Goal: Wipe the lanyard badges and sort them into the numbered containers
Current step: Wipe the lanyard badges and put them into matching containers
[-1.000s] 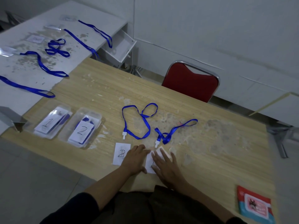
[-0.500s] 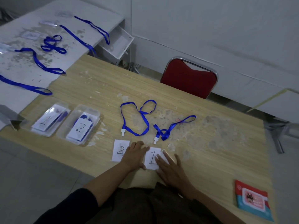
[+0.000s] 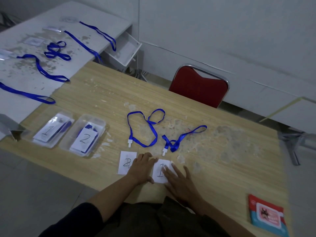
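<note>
Where the writing can be read, we see a card marked "1" (image 3: 160,171) under both our hands and a card marked "2" (image 3: 126,163) just to its left. Our left hand (image 3: 142,169) lies flat with fingers together, between the two cards; our right hand (image 3: 179,180) rests spread on the "1" card's right edge. Two clear containers hold cards labelled "1" (image 3: 51,130) and "2" (image 3: 85,135). Two blue lanyards (image 3: 145,129) lie loose beyond the cards on the worn wooden table (image 3: 230,151); we count about five more on the grey table (image 3: 22,69). A red wipes pack (image 3: 267,218) sits at right, its print unreadable. A red chair (image 3: 200,86) stands by the pale wall.
</note>
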{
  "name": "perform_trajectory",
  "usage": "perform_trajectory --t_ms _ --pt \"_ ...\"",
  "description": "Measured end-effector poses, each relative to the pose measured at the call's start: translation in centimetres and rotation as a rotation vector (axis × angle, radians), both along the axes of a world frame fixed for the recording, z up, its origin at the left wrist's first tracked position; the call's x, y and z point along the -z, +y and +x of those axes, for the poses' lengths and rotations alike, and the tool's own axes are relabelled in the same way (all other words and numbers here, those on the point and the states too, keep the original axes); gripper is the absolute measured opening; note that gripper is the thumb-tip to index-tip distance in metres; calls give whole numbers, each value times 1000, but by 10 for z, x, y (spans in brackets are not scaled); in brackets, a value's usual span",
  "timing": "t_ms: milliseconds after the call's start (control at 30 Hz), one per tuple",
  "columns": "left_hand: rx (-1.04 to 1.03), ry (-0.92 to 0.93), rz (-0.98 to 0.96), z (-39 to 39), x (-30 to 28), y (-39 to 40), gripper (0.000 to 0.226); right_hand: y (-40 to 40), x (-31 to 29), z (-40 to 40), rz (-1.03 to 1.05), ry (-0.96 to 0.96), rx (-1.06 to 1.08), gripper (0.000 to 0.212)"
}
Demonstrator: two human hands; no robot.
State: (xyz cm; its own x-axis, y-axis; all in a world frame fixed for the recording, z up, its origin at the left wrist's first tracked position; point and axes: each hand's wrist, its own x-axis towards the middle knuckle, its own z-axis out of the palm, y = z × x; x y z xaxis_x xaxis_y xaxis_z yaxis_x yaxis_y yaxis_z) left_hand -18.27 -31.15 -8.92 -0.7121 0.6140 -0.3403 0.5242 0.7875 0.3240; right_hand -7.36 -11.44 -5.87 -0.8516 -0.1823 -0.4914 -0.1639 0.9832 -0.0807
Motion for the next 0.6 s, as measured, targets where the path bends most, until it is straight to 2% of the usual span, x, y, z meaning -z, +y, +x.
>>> perform_trajectory --t_ms 67,200,233,367,467,500,533,600 --pt "-11 -4 37 0 -1 -1 101 -5 3 -9 -20 -11 89 63" --pt "-7 -32 66 -2 -2 -3 99 -9 4 -14 -42 2 -172 62" --pt "-7 -39 65 -1 -1 -3 100 -6 6 -14 -66 -12 -171 62" --pt "-3 -31 40 1 0 -3 100 -7 0 -23 -40 8 78 70" --pt "8 -29 51 -2 0 -4 98 -20 -9 -19 -81 -60 -92 60" --pt "8 -37 59 -3 1 -4 98 -19 -3 -16 -53 6 -175 57" --pt "1 -48 69 -3 1 -4 99 -14 -1 -16 -67 -48 -146 58" --pt "-11 -47 81 -2 1 -4 100 -6 6 -20 -33 -13 -23 66"
